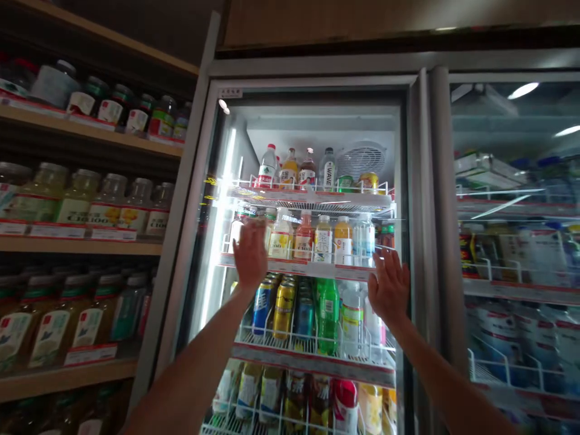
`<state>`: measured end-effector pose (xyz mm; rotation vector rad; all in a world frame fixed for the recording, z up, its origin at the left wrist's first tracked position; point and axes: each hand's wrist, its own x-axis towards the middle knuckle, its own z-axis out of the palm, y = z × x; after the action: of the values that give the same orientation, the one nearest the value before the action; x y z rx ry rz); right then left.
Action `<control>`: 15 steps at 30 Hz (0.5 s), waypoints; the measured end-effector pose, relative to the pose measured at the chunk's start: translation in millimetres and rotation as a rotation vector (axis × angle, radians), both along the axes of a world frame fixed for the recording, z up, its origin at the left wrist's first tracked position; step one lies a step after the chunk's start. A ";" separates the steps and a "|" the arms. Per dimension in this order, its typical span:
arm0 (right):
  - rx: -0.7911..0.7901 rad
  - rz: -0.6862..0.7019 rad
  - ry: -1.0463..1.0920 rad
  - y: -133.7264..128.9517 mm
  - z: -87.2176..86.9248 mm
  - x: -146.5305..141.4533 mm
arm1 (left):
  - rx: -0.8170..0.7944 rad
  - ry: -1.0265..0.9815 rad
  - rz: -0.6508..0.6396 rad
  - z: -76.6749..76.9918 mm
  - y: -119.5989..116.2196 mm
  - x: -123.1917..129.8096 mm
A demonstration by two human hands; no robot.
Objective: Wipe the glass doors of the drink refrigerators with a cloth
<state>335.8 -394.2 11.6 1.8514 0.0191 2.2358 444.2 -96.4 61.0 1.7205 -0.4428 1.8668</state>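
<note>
A lit drinks fridge with a closed glass door [312, 96] fills the middle of the view. My left hand [251, 254] is raised in front of the second shelf, fingers up and spread a little, holding nothing. On the right, my right hand [389, 284] is also raised with its fingers apart and empty, near the door's right edge. Whether either palm touches the glass is unclear. Behind the glass stand an orange drink bottle [343, 241], a gold can [284, 307], a blue can [262, 307] and a green bottle [328, 314].
Wooden shelves [81, 244] with rows of bottles stand at the left. A second glass-doored fridge [512, 208] with more drinks is at the right. Metal frame posts [438, 211] run between the two doors. A brown panel [326, 27] spans the top.
</note>
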 end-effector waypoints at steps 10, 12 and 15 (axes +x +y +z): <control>-0.027 -0.015 -0.010 -5.0 -0.9 1.3 | 0.487 -0.149 -0.023 -26.1 -52.6 -10.4; -0.019 -0.029 -0.014 -4.2 -0.9 1.0 | 0.413 -0.073 -0.005 -25.0 -20.0 -1.8; -0.007 -0.031 -0.013 -1.8 -0.7 1.5 | -0.161 0.097 0.021 -22.9 37.5 16.4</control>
<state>337.3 -395.9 10.9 1.8212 -0.0036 2.2242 460.6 -59.0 38.2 1.7043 -0.2301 1.7730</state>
